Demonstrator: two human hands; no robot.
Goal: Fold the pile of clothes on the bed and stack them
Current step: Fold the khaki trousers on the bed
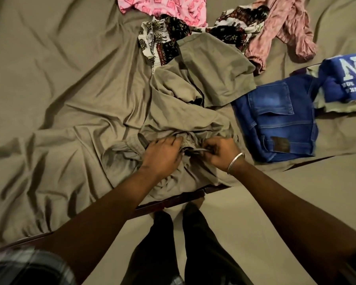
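A pair of khaki trousers (195, 93) lies crumpled on the bed, its legs stretching away from me and its waistband near the bed's front edge. My left hand (162, 154) presses flat on the bunched waistband with fingers spread. My right hand (220, 153), wearing a silver bangle, pinches the drawstring at the waistband. Folded blue jeans (280, 118) lie just right of the trousers. A folded blue top with white letters (345, 79) sits further right. Unfolded clothes lie beyond: a pink patterned garment (169, 7), a black-and-white printed one (167, 38) and a dusty pink one (284, 31).
The olive-brown bedsheet (49, 89) is wrinkled across the left half of the bed. The bed's dark wooden edge (173, 200) runs diagonally in front of me. My legs in dark trousers (173, 243) stand on the floor below it.
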